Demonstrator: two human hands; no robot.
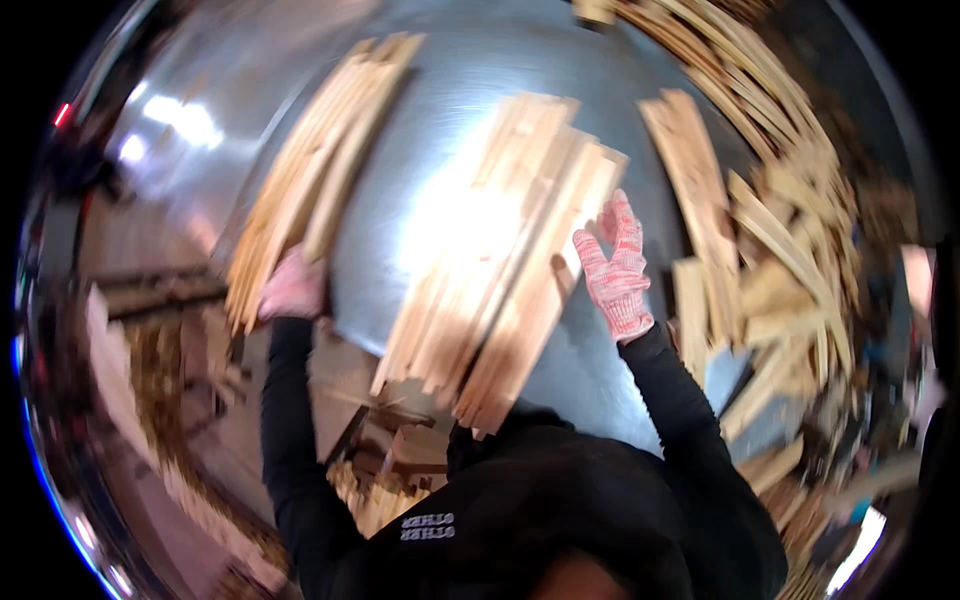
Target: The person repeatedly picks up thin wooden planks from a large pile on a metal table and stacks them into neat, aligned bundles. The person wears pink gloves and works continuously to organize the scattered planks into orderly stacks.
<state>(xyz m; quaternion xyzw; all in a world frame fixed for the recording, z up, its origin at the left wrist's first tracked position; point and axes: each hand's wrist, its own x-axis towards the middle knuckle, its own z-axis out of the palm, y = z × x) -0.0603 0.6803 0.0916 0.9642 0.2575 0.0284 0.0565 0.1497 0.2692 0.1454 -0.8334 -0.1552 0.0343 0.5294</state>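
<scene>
My left hand (293,285), in a pink-and-white knit glove, is closed round the near end of a wooden slat (350,170). That slat lies along the right side of a bundle of pale slats (295,185) on the left of the metal table; blur hides the fingertips. In the middle lies a wider group of slats (490,220), side by side and slanting toward me, their near ends past the table's edge. Gloved the same way, my right hand (615,270) hovers by that group's right side, fingers apart, with nothing in it.
The metal table (450,60) reflects a bright glare. More boards (695,190) lie to the right, beside a heap of loose wood strips (790,250) along the right edge. Below the near edge, a container (380,495) holds wood pieces.
</scene>
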